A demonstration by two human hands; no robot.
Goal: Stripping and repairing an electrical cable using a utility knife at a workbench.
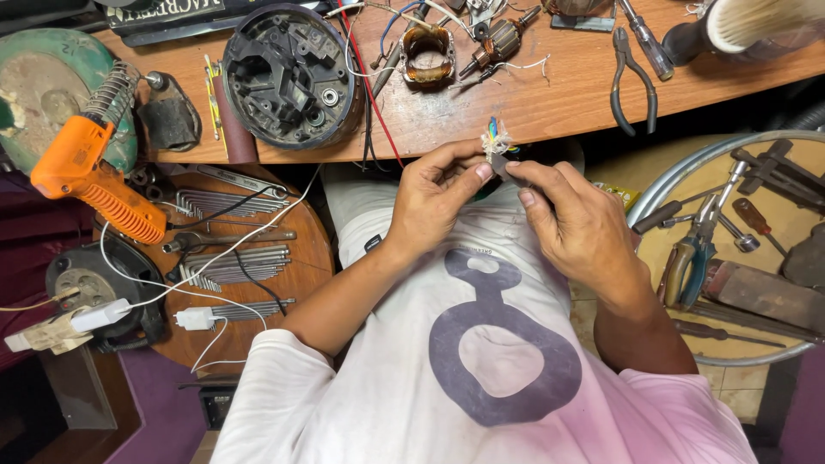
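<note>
i have a small bundle of coloured wires [495, 137] pinched between both hands, just in front of the wooden bench [550, 103] edge. my left hand [434, 193] clamps it from the left with thumb and forefinger closed on its lower end; my right hand [571, 219] meets it from the right, fingertips pressed together on the same spot. the frayed pale tips stick up above my fingers, clear of them. beyond on the bench sit a round black motor housing [292, 77], a copper-wound stator [427, 56] and pliers [633, 82]. an orange soldering gun [90, 176] rests off to my left.
</note>
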